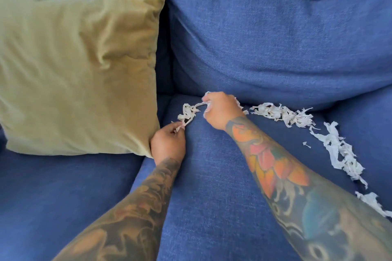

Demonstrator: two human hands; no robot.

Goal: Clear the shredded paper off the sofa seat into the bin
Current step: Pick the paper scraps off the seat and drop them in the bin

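1. The left hand (168, 142) has its grip pinched on the near end of a short strand of shredded paper (189, 112), fingers curled in, knuckles toward the camera.
2. The right hand (221, 110) has its grip closed round the far end of that same strand, with more shreds bunched under its curled fingers and poking out on its right side.
3. The strand sags between the two grips, lying partly on the blue sofa seat (212, 176), close to where the seat meets the back cushion (275, 48).
4. To the right of the right grip, just beyond the wrist, a loose heap of shreds (282, 113) lies along the foot of the back cushion.
5. From that heap a ragged trail of shreds (341, 152) runs rightward and toward the camera, well away from both grips, down to a last clump at the frame's right edge (373, 201).
6. One tiny scrap (306, 144) sits alone on the seat between the right forearm and the trail.
7. Just left of the left grip, touching the back of that hand, an olive-green throw pillow (74, 70) leans against the sofa back on the neighbouring seat cushion.
8. Both forearms are bare and tattooed; the right one crosses the seat diagonally.
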